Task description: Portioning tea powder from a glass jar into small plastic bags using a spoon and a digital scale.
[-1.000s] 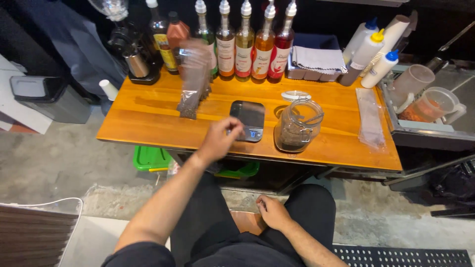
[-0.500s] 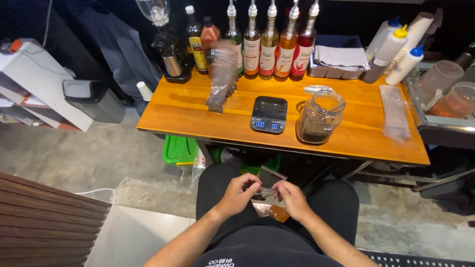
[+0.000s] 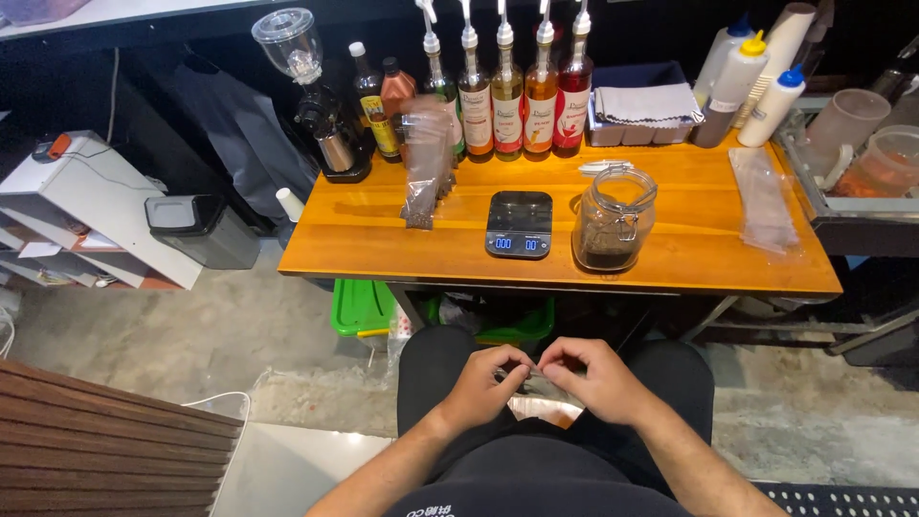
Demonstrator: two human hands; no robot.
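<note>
A small clear plastic bag point(image 3: 532, 388) is held over the lap, well below the near edge of the bench point(image 3: 689, 251), and is pinched from both sides. The left hand point(image 3: 483, 386) is curled nearly closed, with thumb and forefinger pressed on the bag's top edge. The right hand point(image 3: 595, 378) is curled in the same way, its fingertips gripping the same edge just beside those of the left, so that the two hands almost touch. Most of the bag is hidden by the fingers; something brownish is seen at its lower end, but what it is cannot be told. On the bench, a black digital scale point(image 3: 519, 223) with lit blue displays is set near the front edge, directly beyond the hands. Just to the right of the scale a clip-top glass jar point(image 3: 613, 222), partly filled with dark grounds, is placed. To the left of the scale a stack of small clear bags point(image 3: 425, 158) is propped upright. Behind the scale a row of syrup bottles point(image 3: 507, 88) with pumps is lined along the back of the bench.
</note>
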